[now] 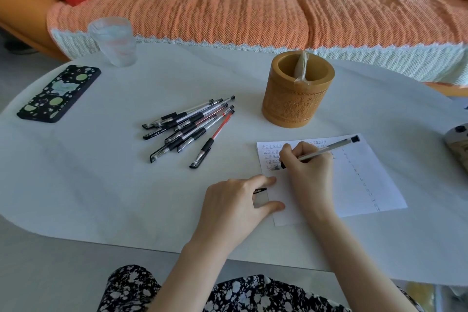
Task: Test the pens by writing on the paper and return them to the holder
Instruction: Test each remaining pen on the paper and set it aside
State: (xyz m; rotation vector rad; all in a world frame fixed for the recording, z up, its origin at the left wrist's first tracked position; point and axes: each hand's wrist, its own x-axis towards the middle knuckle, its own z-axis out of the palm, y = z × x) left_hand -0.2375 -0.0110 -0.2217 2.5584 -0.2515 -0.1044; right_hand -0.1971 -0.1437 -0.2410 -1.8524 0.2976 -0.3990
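My right hand (pixel 309 172) grips a pen (pixel 326 151), tip on the paper (pixel 367 180). My left hand (pixel 235 205) pinches the pen cap (pixel 260 199) at the paper's left edge. Spare pens (pixel 192 126) lie heaped on the tabletop (pixel 101 185), left of the holder (pixel 296 106).

Right hand (pixel 307 167) grips a pen (pixel 326 151), tip down on the paper (pixel 367 180), near right on the desk (pixel 101 185). Left hand (pixel 238 200) pinches a clear cap (pixel 260 199) at the paper's left edge. Spare pens (pixel 190 126) piled left of the holder (pixel 297 99), phone (pixel 59 94) and glass (pixel 112 42) far left.
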